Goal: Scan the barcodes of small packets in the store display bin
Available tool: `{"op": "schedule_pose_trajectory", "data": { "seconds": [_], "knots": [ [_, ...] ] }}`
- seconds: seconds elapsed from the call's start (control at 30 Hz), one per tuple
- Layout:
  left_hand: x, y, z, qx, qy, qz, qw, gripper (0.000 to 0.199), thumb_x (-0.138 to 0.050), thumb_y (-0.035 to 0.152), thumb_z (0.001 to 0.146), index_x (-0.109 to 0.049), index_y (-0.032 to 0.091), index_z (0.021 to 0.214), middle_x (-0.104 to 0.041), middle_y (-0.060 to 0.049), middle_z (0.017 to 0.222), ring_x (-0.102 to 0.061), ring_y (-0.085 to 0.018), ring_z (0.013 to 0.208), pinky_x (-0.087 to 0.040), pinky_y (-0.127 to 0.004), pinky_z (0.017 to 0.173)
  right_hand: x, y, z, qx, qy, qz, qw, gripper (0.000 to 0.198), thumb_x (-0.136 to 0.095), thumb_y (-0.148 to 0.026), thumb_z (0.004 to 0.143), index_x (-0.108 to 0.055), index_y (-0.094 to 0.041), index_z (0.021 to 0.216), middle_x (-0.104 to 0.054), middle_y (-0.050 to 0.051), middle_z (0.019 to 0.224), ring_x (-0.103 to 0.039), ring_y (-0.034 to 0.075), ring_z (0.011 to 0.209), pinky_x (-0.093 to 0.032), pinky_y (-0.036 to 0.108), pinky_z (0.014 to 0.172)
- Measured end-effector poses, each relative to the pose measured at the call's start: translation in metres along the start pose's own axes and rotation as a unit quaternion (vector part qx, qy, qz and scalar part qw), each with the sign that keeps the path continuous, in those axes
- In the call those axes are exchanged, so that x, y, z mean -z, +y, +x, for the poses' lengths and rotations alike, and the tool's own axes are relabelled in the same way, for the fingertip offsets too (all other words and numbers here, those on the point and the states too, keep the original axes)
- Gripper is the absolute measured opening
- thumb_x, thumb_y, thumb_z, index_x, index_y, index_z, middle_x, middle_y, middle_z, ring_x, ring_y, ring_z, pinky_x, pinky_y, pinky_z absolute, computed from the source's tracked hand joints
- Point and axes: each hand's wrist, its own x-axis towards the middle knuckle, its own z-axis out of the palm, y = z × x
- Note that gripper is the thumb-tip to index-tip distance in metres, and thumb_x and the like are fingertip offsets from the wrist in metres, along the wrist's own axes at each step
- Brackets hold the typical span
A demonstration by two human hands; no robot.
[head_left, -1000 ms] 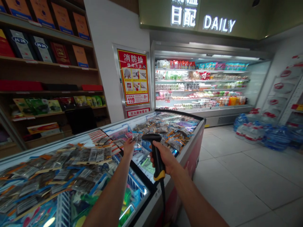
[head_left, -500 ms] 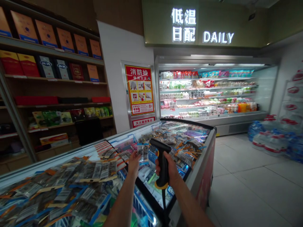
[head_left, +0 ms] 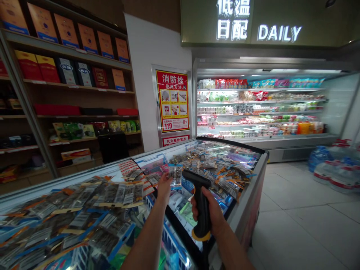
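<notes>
Scanner (head_left: 202,208) and packet (head_left: 176,175) in separate hands (head_left: 164,185) (head_left: 215,212)

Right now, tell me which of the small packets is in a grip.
The blue-edged clear packet in the left grip, near the barcode scanner's head; the other packets lie heaped on the chest freezer.

We're standing in a shop, a grocery by its goods! A lit sign (head_left: 279,33) is spelling out DAILY over a bright display case (head_left: 295,142), its tiers brimming with packaged food. Leftward, we're seeing wooden shelves (head_left: 56,99) carrying boxes (head_left: 67,71), with price labels (head_left: 73,86) lining their edges. Bottled water (head_left: 341,176) is standing on the floor, packets (head_left: 95,195) are covering a glass-topped chest (head_left: 257,180), and a handheld scanner (head_left: 201,210) is featuring up front.
</notes>
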Motion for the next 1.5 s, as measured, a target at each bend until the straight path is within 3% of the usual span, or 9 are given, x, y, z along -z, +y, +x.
{"op": "schedule_pose_trajectory", "data": {
  "seconds": [0.17,0.3,0.6,0.83,0.97,1.07,1.17,1.3,1.5],
  "knots": [
    [-0.001,0.007,-0.001,-0.031,0.016,0.035,0.999,0.019,-0.053,0.014,0.059,-0.058,0.016,0.078,-0.062,-0.001,0.074,-0.057,-0.013,0.072,-0.040,-0.026,0.071,0.009,-0.001,0.001,0.016,0.015,0.023,0.999,0.035,-0.056,-0.046,0.066,-0.055,-0.013,0.078,-0.054,-0.001,0.050,-0.045,0.008,0.035,-0.038,0.019,0.032],
    [0.008,0.023,-0.004,-0.055,0.071,0.195,0.977,0.025,-0.049,0.012,0.065,-0.058,0.018,0.088,-0.063,-0.002,0.078,-0.057,-0.017,0.075,-0.041,-0.027,0.069,0.013,-0.003,0.005,0.024,0.026,0.028,0.999,0.034,-0.057,-0.044,0.065,-0.056,-0.014,0.080,-0.054,-0.001,0.050,-0.046,0.008,0.036,-0.038,0.019,0.033],
    [0.051,0.071,-0.035,-0.086,0.126,0.550,0.821,0.041,-0.043,0.017,0.074,-0.049,0.022,0.114,-0.061,-0.011,0.093,-0.057,-0.026,0.079,-0.042,-0.039,0.068,0.016,-0.007,0.003,0.043,0.037,0.053,0.997,0.029,-0.055,-0.042,0.067,-0.054,-0.015,0.078,-0.055,-0.001,0.051,-0.047,0.008,0.038,-0.038,0.019,0.035],
    [0.069,0.072,-0.048,-0.218,0.145,0.692,0.673,0.041,-0.036,0.013,0.076,-0.050,0.017,0.114,-0.051,-0.012,0.114,-0.046,-0.029,0.102,-0.039,-0.041,0.079,0.027,-0.024,-0.008,0.085,0.045,0.057,0.994,0.026,-0.054,-0.039,0.068,-0.054,-0.016,0.078,-0.054,-0.002,0.050,-0.046,0.008,0.038,-0.038,0.019,0.035],
    [0.053,0.059,-0.052,-0.284,0.005,0.715,0.639,0.040,-0.036,0.013,0.076,-0.052,0.022,0.112,-0.047,-0.007,0.124,-0.037,-0.024,0.116,-0.026,-0.043,0.095,0.034,-0.037,-0.014,0.107,0.060,0.043,0.992,0.026,-0.056,-0.040,0.066,-0.053,-0.017,0.076,-0.053,-0.003,0.049,-0.046,0.008,0.038,-0.037,0.019,0.034],
    [0.048,0.049,-0.053,-0.239,-0.109,0.740,0.619,0.038,-0.036,0.014,0.077,-0.055,0.025,0.108,-0.051,-0.006,0.120,-0.036,-0.025,0.118,-0.019,-0.049,0.097,0.039,-0.045,-0.017,0.118,0.074,0.031,0.990,0.027,-0.056,-0.041,0.065,-0.054,-0.017,0.076,-0.054,-0.003,0.050,-0.046,0.008,0.038,-0.037,0.019,0.035],
    [0.052,0.046,-0.050,-0.167,-0.074,0.764,0.619,0.038,-0.032,0.012,0.078,-0.059,0.022,0.103,-0.057,-0.009,0.113,-0.041,-0.027,0.112,-0.019,-0.055,0.093,0.046,-0.049,-0.020,0.128,0.087,0.026,0.988,0.027,-0.057,-0.042,0.065,-0.054,-0.017,0.075,-0.053,-0.003,0.050,-0.046,0.008,0.038,-0.037,0.019,0.035],
    [0.038,0.045,-0.048,-0.167,-0.029,0.745,0.645,0.038,-0.033,0.012,0.077,-0.057,0.020,0.104,-0.058,-0.011,0.109,-0.044,-0.026,0.109,-0.021,-0.051,0.093,0.051,-0.051,-0.023,0.129,0.099,0.027,0.986,0.026,-0.056,-0.043,0.065,-0.055,-0.016,0.069,-0.053,-0.001,0.050,-0.046,0.009,0.038,-0.036,0.020,0.034],
    [-0.045,0.014,-0.049,-0.053,-0.121,0.589,0.797,0.034,-0.040,0.028,0.077,-0.054,0.018,0.106,-0.059,-0.008,0.108,-0.053,-0.018,0.098,-0.039,-0.027,0.080,0.055,-0.049,-0.025,0.136,0.123,0.049,0.982,0.023,-0.058,-0.040,0.063,-0.054,-0.018,0.069,-0.052,-0.002,0.050,-0.045,0.008,0.038,-0.036,0.020,0.034]
  ]
}}
